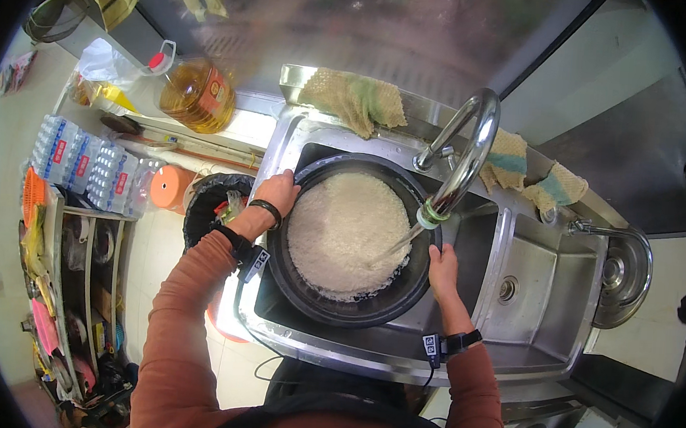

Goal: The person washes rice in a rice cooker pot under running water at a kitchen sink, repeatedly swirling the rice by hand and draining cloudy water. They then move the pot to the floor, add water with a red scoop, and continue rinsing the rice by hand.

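Observation:
A large black basin (343, 313) sits in the left bowl of a steel sink, holding a broad heap of white rice (342, 230). Water runs from a curved chrome faucet (475, 148) onto the rice at its right side. My left hand (276, 193) grips the basin's rim at the upper left, its fingers closed over the edge. On the opposite side, my right hand (443, 270) holds the rim with the thumb on top; its other fingers are partly hidden below.
The second sink bowl (541, 283) lies to the right. Woven cloths (359, 100) hang along the back edge. A large oil jug (198, 95) stands at the back left, above a black-lined bin (200, 212). Bottled-water packs (84, 166) top a crowded shoe rack (87, 291).

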`<action>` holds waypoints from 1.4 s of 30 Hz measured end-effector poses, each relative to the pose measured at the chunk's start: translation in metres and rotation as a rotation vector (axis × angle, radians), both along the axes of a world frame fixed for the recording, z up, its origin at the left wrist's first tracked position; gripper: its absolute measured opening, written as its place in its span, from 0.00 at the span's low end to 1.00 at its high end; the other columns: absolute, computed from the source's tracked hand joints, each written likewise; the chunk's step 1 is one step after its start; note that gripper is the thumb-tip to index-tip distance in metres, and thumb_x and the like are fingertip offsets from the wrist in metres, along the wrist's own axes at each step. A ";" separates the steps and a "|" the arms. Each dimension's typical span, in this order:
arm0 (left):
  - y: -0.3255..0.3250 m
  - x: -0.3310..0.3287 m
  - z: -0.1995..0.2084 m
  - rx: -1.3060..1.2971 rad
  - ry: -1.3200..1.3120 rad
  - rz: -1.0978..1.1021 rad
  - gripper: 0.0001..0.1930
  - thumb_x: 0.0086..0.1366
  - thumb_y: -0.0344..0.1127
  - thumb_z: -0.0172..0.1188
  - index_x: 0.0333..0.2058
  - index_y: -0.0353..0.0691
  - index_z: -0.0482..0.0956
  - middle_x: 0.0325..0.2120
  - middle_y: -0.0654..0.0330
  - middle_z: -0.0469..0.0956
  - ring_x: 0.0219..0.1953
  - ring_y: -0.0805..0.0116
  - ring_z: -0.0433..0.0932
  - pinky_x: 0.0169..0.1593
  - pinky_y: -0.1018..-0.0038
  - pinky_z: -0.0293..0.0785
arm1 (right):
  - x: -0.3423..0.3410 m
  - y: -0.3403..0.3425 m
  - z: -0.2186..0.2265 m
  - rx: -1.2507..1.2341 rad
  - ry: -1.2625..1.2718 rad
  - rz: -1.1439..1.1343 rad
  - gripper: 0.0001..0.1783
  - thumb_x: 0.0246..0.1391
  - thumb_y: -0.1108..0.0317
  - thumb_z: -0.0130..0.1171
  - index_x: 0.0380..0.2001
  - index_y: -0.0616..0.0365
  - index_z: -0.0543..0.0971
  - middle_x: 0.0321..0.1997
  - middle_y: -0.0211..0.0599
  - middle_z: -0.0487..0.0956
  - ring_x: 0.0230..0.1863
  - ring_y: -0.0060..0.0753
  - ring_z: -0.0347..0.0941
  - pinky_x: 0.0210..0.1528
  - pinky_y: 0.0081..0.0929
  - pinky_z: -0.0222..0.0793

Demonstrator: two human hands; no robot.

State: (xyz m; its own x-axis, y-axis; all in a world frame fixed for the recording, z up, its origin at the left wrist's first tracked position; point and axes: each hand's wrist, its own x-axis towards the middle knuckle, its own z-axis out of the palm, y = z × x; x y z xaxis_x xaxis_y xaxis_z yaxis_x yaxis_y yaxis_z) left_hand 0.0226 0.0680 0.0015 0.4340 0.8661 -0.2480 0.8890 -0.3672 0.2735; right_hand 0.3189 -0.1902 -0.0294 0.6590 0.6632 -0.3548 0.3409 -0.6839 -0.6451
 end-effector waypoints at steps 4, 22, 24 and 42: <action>-0.002 0.014 0.014 0.049 0.053 -0.056 0.11 0.61 0.39 0.56 0.34 0.35 0.73 0.29 0.45 0.78 0.34 0.46 0.78 0.37 0.56 0.75 | 0.000 0.000 0.006 0.013 -0.030 -0.014 0.22 0.59 0.56 0.48 0.44 0.66 0.71 0.41 0.61 0.75 0.46 0.64 0.70 0.48 0.46 0.64; 0.029 0.080 -0.080 -0.323 0.079 -0.369 0.17 0.65 0.38 0.44 0.44 0.35 0.76 0.43 0.43 0.77 0.47 0.46 0.75 0.51 0.61 0.71 | -0.010 0.012 0.021 0.027 -0.014 -0.017 0.23 0.59 0.56 0.50 0.46 0.66 0.72 0.41 0.60 0.77 0.46 0.62 0.72 0.48 0.45 0.66; -0.004 0.045 -0.099 -0.374 0.102 -0.107 0.20 0.62 0.39 0.48 0.48 0.33 0.72 0.42 0.40 0.76 0.48 0.44 0.74 0.51 0.59 0.71 | -0.012 0.014 0.022 -0.003 0.002 -0.057 0.23 0.59 0.56 0.50 0.46 0.66 0.72 0.42 0.61 0.76 0.46 0.63 0.72 0.48 0.46 0.66; -0.085 0.115 -0.071 -0.126 -0.016 -0.139 0.31 0.57 0.43 0.56 0.61 0.58 0.61 0.66 0.52 0.48 0.64 0.36 0.50 0.56 0.33 0.57 | -0.004 0.011 0.010 0.015 -0.062 0.037 0.22 0.60 0.56 0.48 0.44 0.67 0.71 0.40 0.62 0.76 0.44 0.66 0.71 0.46 0.48 0.65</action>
